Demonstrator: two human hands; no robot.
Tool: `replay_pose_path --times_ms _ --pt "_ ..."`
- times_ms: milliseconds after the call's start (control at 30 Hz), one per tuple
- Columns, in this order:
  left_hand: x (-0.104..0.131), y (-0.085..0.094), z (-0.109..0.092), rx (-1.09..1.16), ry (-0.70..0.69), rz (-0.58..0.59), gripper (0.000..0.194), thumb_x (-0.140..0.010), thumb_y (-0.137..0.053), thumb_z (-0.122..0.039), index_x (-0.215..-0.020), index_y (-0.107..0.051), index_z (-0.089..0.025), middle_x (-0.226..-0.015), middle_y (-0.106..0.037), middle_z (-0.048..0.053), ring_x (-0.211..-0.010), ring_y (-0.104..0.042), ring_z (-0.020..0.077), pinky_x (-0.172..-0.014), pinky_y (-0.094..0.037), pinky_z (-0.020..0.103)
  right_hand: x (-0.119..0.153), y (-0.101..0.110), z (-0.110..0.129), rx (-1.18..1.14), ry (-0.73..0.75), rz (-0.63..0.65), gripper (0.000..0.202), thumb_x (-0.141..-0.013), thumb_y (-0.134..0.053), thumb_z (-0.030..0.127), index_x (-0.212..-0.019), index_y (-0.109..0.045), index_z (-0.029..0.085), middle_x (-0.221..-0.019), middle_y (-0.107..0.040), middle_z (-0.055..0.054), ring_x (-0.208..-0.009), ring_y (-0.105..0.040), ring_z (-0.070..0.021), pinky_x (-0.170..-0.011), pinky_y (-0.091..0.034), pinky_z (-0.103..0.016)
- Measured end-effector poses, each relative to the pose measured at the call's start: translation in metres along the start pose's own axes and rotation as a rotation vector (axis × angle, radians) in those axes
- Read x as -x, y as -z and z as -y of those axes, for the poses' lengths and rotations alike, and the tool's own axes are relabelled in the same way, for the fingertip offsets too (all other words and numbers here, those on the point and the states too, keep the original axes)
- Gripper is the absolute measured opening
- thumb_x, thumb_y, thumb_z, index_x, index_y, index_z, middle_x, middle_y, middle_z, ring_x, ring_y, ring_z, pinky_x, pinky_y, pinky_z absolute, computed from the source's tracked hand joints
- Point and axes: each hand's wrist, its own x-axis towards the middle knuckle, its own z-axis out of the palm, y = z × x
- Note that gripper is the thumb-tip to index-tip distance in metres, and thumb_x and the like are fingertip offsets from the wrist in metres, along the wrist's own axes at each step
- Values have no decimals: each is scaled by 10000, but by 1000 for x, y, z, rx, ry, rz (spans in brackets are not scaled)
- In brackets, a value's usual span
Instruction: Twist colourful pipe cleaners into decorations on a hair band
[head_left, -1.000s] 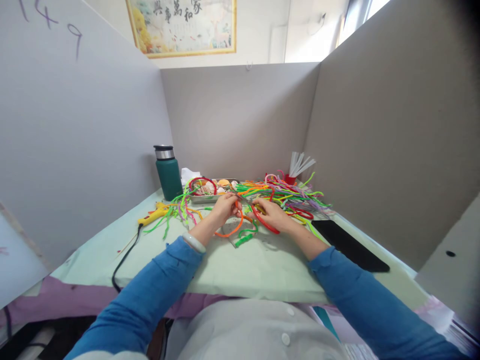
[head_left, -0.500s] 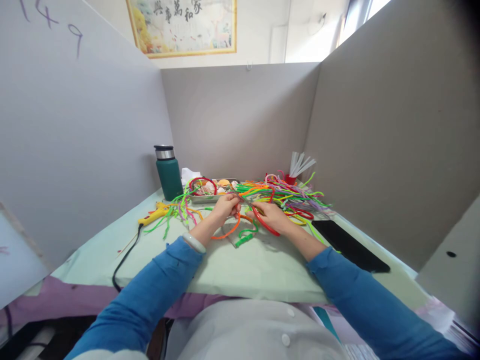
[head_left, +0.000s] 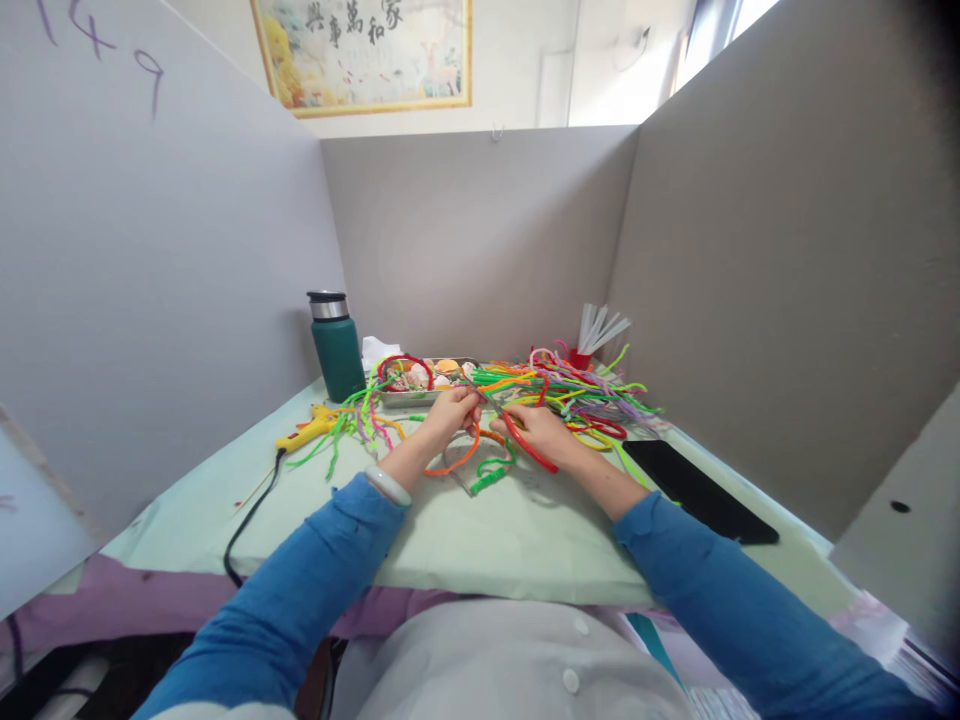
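Note:
My left hand (head_left: 452, 412) is closed in a pinch on an orange pipe cleaner (head_left: 469, 455), whose length curves down below the fingers. Red-handled scissors (head_left: 531, 447) are in my right hand (head_left: 538, 430), the fingers wrapped round one handle. Their blades point up and left to the fingertips of my left hand; whether they touch the pipe cleaner I cannot tell. Just below the hands a headband-like hoop (head_left: 457, 480) lies on the table, with a green pipe cleaner (head_left: 489, 479) wound on its end.
Behind the hands stands a metal tray (head_left: 420, 398) of shells or similar pieces. Many coloured pipe cleaners (head_left: 600, 395) are heaped at the right, before a red cup (head_left: 580, 359) of white sticks. A green bottle (head_left: 339, 355), a yellow glue gun (head_left: 307, 430) and a black phone-like slab (head_left: 697, 490) flank them.
Almost nothing differs. The right hand and the scissors' handles have shifted very slightly; the left hand keeps its pinch on the orange pipe cleaner.

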Motion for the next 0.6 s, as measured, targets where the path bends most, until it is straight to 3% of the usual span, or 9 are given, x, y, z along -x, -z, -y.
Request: replay_pose_path --times_ms 267,433,600 --pt "1 -3 -4 -50 44 -61 82 -737 -442 -112 -682 -499 -135 -492 -470 -44 -351 -364 46 -403 -409 196 0 -1 0 94 0 24 465 -826 -368 579 -914 -571 170 -853 -624 -55 -750 -552 -153 -610 -330 -213" --pt "1 -5 -5 -69 44 -30 107 -723 -436 -90 -651 -502 -133 -473 -460 -49 -332 -334 38 -395 -391 190 2 -2 0 145 1 -5 465 -815 -404 572 -1031 -538 183 -985 -603 -76 -844 -554 -175 -658 -352 -230" --pt "3 -5 -6 -91 38 -15 107 -720 -434 -89 -671 -521 -128 -449 -437 -56 -335 -356 47 -387 -382 186 1 -2 1 137 -3 9 437 -818 -413 556 -967 -554 171 -911 -609 -67 -785 -550 -166 -637 -349 -227"
